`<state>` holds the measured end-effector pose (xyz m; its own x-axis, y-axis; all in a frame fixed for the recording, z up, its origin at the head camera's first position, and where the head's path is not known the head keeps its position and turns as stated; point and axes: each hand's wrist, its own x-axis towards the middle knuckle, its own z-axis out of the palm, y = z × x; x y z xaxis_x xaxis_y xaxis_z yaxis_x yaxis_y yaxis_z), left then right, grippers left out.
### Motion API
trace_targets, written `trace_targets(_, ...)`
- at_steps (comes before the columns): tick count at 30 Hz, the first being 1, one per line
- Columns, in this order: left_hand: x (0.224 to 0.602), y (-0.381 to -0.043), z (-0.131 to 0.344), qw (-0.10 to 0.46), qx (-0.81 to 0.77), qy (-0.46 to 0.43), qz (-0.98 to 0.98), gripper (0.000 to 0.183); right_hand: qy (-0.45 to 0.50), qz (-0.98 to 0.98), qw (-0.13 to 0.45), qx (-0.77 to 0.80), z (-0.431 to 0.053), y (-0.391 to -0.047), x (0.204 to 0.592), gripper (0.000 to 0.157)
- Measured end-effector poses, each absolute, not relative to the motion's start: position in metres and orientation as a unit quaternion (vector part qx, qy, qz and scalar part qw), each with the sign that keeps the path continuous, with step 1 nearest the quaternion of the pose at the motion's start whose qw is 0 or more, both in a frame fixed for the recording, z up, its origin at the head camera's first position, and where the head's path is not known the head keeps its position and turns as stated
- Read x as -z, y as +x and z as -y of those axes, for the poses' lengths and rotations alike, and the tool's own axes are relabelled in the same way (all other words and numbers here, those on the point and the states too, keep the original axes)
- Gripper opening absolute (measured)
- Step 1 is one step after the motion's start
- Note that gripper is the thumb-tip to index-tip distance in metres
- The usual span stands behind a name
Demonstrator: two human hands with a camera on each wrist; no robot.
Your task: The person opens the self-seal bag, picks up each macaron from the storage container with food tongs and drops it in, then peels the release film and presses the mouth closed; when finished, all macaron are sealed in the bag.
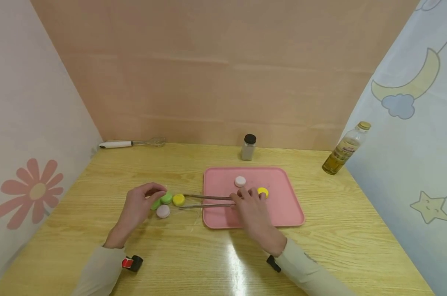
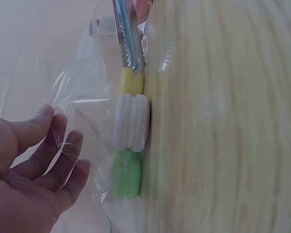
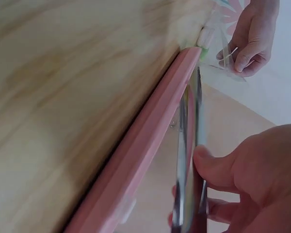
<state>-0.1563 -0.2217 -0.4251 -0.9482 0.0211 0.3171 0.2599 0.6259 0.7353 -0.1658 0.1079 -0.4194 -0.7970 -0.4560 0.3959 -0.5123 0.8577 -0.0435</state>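
Observation:
My left hand (image 1: 140, 205) pinches the edge of a clear plastic bag (image 2: 89, 126) between thumb and fingers. At the bag are two green macarons (image 1: 166, 198), a pale pink macaron (image 1: 163, 211) and a yellow macaron (image 1: 178, 200). Metal tongs (image 1: 212, 205) are held in my right hand (image 1: 251, 211), over the pink tray (image 1: 223, 222). Their toothed tips (image 2: 131, 53) point left and reach right up to the yellow macaron. On the tray, another pale pink macaron (image 1: 240, 181) and another yellow macaron (image 1: 262, 192) lie beyond my right hand.
Behind the tray stands a small jar with a black lid (image 1: 248, 147). A bottle of amber liquid (image 1: 344, 152) is at the back right. The whisk (image 1: 132, 143) lies along the table's back left edge, by the backdrop (image 1: 216, 82).

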Motion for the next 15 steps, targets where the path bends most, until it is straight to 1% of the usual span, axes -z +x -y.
trace_targets(9, 0.424, -0.157, 0.220, 0.142, 0.420, -0.074, 0.893, 0.011, 0.250, 0.935, 0.231, -0.101, -0.126, -0.161, 0.422, 0.026)
trace_targets(15, 0.423, -0.157, 0.220, 0.135, 0.421, -0.066, 0.895, 0.012, 0.226, 0.941, 0.224, -0.111, -0.148, -0.149, 0.414, 0.027)
